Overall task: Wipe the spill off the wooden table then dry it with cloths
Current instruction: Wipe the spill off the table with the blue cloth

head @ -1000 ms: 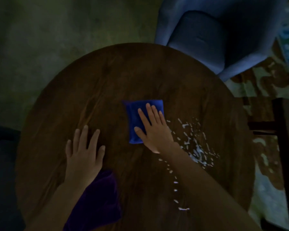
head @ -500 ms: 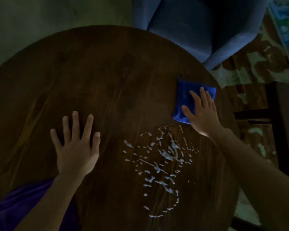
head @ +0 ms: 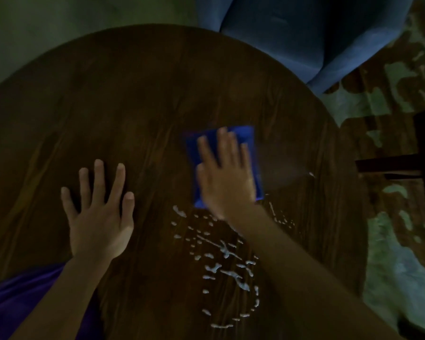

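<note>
Since half a second ago the right hand point(head: 225, 173) has slid the blue cloth point(head: 248, 153) from the table's point(head: 133, 94) right edge toward the middle — palm flat on it, fingers spread. The spill point(head: 221, 261) lies just nearer the person, running toward the near edge. The left hand point(head: 98, 212) rests flat and empty (purple cloth point(head: 25, 300) beneath the forearm). No writing is readable.

2 cloths point(head: 245, 136) point(head: 22, 300), 2 hands point(head: 100, 224) point(head: 227, 177), 1 table point(head: 133, 106), 1 spill point(head: 221, 261), 1 armchair point(head: 304, 33)

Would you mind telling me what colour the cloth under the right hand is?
The cloth is bright blue, seen clearly in the head view.
</note>
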Action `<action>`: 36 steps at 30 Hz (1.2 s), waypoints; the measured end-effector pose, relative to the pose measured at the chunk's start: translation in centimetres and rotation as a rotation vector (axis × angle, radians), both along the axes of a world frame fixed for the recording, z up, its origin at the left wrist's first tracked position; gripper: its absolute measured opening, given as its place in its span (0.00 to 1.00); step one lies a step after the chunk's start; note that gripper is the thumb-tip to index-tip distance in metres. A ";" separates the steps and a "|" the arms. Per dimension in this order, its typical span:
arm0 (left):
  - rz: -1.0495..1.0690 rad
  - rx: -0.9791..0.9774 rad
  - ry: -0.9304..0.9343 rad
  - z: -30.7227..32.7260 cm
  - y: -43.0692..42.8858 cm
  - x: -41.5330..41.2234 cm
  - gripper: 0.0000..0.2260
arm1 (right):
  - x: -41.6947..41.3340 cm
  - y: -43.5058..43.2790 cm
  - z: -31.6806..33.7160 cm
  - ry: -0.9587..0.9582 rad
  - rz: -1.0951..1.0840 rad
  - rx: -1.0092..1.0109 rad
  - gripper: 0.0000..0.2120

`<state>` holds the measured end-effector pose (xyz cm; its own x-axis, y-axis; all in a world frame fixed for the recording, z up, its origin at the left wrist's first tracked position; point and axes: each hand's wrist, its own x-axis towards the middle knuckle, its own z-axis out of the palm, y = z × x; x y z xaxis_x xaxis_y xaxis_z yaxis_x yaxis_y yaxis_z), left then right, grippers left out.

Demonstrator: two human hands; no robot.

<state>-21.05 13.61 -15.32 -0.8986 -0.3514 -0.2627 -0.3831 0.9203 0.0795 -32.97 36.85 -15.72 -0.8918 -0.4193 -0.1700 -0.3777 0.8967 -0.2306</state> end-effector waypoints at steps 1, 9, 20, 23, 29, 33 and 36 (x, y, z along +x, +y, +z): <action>0.010 0.003 -0.001 0.0 -0.1 0.0 0.27 | 1.7 -1.8 0.1 -0.039 0.132 -0.024 0.29; 0.039 0.009 0.011 0.1 -0.1 -0.2 0.28 | -4.9 2.6 -0.4 0.028 0.117 0.037 0.29; 0.029 0.004 0.002 0.1 -0.4 -0.1 0.27 | 5.2 3.3 0.2 -0.059 0.242 0.045 0.29; 0.029 0.011 -0.004 0.4 -0.3 -0.2 0.28 | 4.5 7.7 0.1 -0.066 0.436 0.091 0.29; 0.018 -0.010 0.003 0.0 -0.3 -0.1 0.27 | -4.7 7.8 -0.4 0.011 -0.332 0.161 0.31; 0.022 -0.009 0.003 0.0 -0.4 -0.1 0.27 | -0.5 -0.1 0.2 0.025 0.091 0.041 0.29; 0.019 0.000 0.010 0.1 -0.2 -0.1 0.28 | 7.8 -0.7 0.4 -0.094 0.557 -0.017 0.28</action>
